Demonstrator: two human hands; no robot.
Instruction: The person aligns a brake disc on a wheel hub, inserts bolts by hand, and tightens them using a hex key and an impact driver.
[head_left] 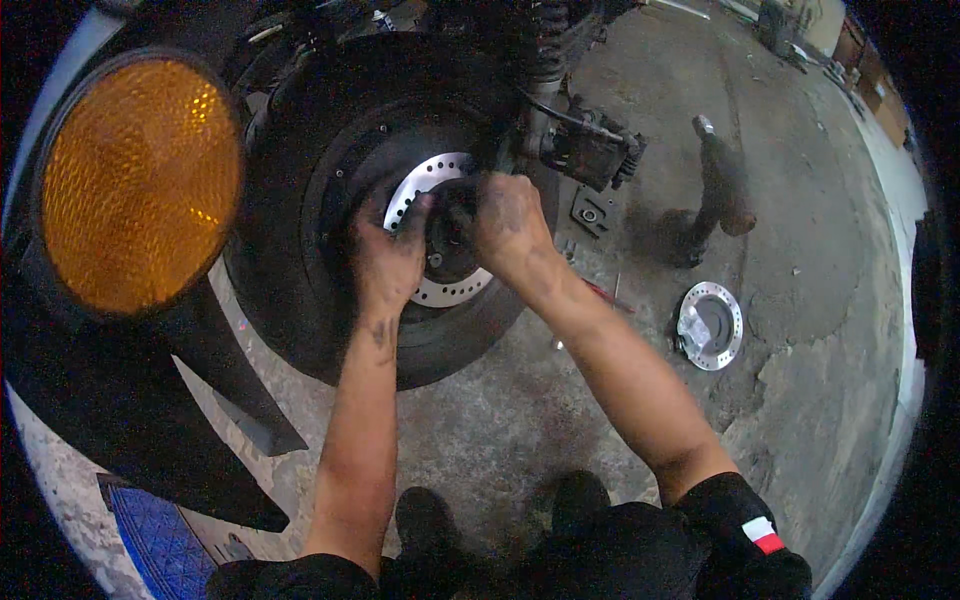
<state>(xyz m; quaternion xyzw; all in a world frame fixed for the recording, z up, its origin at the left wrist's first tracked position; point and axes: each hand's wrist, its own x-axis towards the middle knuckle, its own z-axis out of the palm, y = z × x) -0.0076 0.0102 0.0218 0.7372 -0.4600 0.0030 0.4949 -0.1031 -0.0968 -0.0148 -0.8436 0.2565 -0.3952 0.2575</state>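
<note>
A silver brake disc (447,294) with a ring of holes sits at the middle of a black wheel (300,225). My left hand (389,255) is over the disc's left edge, thumb and fingers apart, its dark fingertips blurred. At the right of the dark hub (452,262), my right hand (512,222) is closed, its knuckles up. Whatever lies inside its fingers is hidden, and the hand covers part of the disc.
An orange round reflector (140,185) looms at left. A brake caliper (590,150) hangs right of the wheel. On the concrete floor lie another brake disc (736,310) with a clear plastic bag (694,332), a small metal plate (590,214) and a dark blurred object (712,190).
</note>
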